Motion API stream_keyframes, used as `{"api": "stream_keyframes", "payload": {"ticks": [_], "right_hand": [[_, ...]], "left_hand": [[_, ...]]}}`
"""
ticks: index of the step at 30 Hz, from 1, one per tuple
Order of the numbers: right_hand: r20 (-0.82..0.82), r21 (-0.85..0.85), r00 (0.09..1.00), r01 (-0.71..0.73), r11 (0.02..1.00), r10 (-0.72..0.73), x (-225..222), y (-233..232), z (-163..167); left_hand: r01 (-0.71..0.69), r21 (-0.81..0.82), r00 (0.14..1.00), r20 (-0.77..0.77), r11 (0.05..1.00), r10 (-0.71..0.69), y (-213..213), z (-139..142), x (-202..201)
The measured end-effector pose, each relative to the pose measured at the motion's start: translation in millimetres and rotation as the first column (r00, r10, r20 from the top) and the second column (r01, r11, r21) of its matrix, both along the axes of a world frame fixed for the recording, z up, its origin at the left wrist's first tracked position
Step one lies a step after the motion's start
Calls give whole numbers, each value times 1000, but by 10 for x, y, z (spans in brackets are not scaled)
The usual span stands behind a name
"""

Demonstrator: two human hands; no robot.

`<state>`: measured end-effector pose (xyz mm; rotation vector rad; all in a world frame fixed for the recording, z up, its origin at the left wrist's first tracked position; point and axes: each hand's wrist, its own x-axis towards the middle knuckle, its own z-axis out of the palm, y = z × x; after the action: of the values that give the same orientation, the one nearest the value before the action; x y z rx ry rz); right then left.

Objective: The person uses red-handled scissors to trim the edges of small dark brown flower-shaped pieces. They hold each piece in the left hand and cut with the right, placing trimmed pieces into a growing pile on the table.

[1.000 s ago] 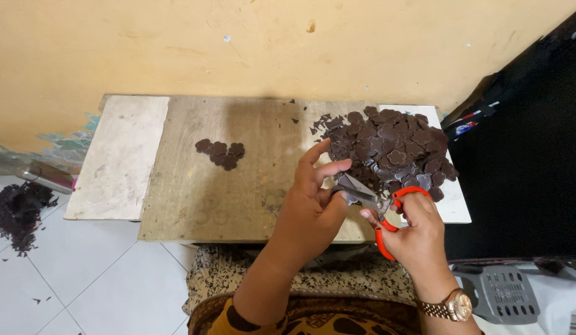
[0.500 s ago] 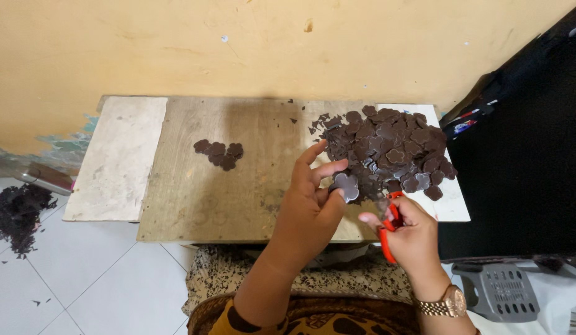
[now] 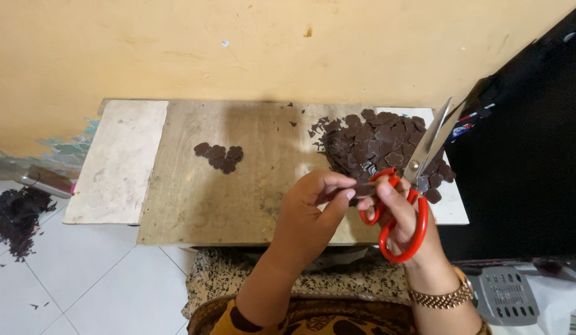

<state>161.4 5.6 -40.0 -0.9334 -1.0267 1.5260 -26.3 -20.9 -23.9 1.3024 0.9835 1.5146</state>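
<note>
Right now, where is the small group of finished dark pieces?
In the head view, the small group of dark pieces lies mid-left on the wooden board, left of the big pile and the left hand.

A wooden board [image 3: 238, 186] lies below the yellow wall [image 3: 238, 43], with a pale slab [image 3: 117, 161] touching its left edge. A small cluster of dark pieces [image 3: 220, 156] sits on the board left of centre. Left of the board, dark scraps [image 3: 15, 214] lie on the white tiles [image 3: 83, 279]; right of it hangs black cloth [image 3: 524, 186].
</note>
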Motion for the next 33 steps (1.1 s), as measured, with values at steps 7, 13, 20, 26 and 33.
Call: {"api": "stream_keyframes", "payload": {"ticks": [7, 13, 20, 26, 33], "right_hand": [[-58, 58, 997, 45, 997, -42, -68, 64, 247], [-50, 32, 997, 58, 998, -57, -70, -29, 309], [89, 268, 984, 124, 955, -153, -23, -195, 352], [181, 272, 955, 180, 945, -234, -77, -305, 360], [183, 209, 961, 167, 964, -206, -64, -319, 392]], "left_hand": [[-69, 386, 931, -306, 920, 199, 0, 90, -135], [37, 721, 746, -481, 692, 460, -44, 147, -206], [9, 246, 1000, 22, 969, -15, -33, 37, -61], [255, 19, 914, 322, 967, -248, -5, -131, 114], [299, -31, 920, 275, 954, -279, -44, -66, 84]]}}
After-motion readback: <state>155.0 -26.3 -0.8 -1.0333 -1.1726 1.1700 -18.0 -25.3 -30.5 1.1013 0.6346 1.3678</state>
